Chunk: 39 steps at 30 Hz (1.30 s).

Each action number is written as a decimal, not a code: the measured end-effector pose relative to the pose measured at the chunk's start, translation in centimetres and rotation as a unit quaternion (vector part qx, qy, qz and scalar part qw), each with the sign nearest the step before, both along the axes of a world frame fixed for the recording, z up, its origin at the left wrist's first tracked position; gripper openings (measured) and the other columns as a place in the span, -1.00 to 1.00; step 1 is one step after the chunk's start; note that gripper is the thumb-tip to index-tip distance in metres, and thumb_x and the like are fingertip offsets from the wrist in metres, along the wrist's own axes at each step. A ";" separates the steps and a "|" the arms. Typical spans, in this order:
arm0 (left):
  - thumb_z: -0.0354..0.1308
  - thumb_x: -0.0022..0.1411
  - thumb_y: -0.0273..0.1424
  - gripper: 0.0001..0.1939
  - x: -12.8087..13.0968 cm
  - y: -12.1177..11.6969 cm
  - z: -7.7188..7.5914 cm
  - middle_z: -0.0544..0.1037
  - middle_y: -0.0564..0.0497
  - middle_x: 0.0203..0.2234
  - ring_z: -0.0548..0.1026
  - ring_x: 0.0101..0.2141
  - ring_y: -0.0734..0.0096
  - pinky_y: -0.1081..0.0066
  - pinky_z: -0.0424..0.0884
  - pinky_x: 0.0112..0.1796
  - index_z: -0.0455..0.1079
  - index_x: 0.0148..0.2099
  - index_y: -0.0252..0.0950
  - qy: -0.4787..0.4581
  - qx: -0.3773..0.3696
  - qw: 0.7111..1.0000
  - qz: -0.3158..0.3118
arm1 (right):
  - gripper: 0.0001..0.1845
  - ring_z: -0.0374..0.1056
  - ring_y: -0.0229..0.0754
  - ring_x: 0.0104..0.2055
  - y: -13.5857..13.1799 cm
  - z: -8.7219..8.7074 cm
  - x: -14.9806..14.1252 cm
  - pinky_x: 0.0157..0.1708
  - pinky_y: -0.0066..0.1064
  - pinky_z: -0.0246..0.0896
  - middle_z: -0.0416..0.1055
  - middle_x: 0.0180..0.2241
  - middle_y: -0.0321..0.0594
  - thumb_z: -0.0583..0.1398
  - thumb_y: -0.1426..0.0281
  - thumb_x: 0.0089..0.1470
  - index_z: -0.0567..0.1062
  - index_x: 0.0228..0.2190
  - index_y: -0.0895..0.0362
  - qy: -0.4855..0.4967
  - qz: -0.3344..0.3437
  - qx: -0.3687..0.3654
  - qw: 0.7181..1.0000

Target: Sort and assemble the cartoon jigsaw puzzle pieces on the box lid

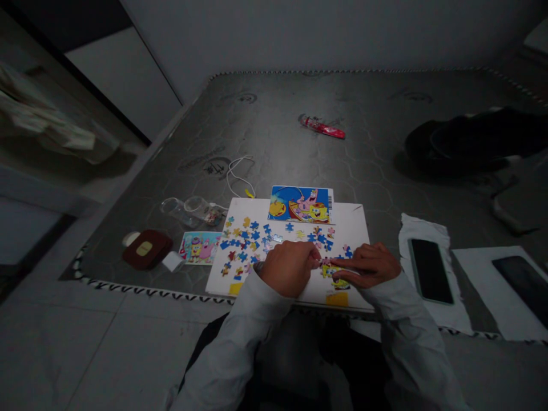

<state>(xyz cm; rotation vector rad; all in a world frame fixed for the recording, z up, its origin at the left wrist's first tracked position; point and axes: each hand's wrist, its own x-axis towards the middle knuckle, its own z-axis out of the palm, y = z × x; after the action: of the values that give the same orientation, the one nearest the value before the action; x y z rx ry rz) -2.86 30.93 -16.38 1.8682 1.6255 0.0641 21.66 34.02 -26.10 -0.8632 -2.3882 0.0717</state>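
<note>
On a white board (353,228), my left hand (289,268) is closed, its fingertips pinched at a small puzzle piece beside the joined pieces. My right hand (371,266) lies just to the right with index finger and thumb stretched apart, touching a small joined section of yellow puzzle pieces (329,270). Its other fingers are partly folded. Loose puzzle pieces (243,234), mostly blue, are spread over the board's left and middle. At the board's far edge lies a cartoon picture card (300,204) in blue, pink and yellow. My left hand hides part of the board.
Left of the board are a smaller picture card (199,248), clear plastic cups (184,211), a brown case (148,249) and a white cable (231,171). A phone (430,270) rests on white cloth at right. Farther off lie a red packet (323,127) and a dark bag (466,142).
</note>
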 end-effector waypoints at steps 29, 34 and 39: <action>0.18 0.37 -0.28 -0.81 0.8 -0.1 0.3 0.73 0.07 -0.22 0.64 -0.13 0.11 0.20 0.47 -0.09 0.64 -0.13 -0.10 -0.008 0.020 0.999 0.036 | -0.74 0.27 -0.38 -0.57 -1.0 2.0 -1.2 -0.39 -0.31 -0.08 0.37 -0.68 -0.41 0.27 0.12 0.28 0.73 -0.27 -0.05 0.036 -0.022 -0.064 0.997; 0.17 0.38 -0.28 -0.81 0.7 0.0 0.3 0.73 0.07 -0.20 0.64 -0.12 0.12 0.19 0.47 -0.07 0.63 -0.13 -0.10 -0.006 0.028 0.999 0.041 | -0.75 0.27 -0.38 -0.57 -1.1 2.4 -1.3 -0.38 -0.32 -0.06 0.36 -0.67 -0.44 0.28 0.12 0.27 0.73 -0.23 -0.05 0.037 -0.028 -0.081 0.996; 0.18 0.38 -0.30 -0.81 0.9 0.1 0.3 0.73 0.05 -0.20 0.64 -0.12 0.12 0.19 0.47 -0.06 0.63 -0.12 -0.12 -0.006 0.020 0.999 0.042 | -0.73 0.28 -0.39 -0.57 -0.9 2.0 -1.1 -0.38 -0.32 -0.07 0.36 -0.67 -0.45 0.30 0.09 0.24 0.72 -0.22 -0.05 0.044 -0.019 -0.069 0.996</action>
<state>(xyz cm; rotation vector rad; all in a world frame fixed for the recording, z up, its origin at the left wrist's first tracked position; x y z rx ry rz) -2.01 31.05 -16.10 1.8255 1.7054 0.1462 20.55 33.15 -24.13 -0.9491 -2.3048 0.2580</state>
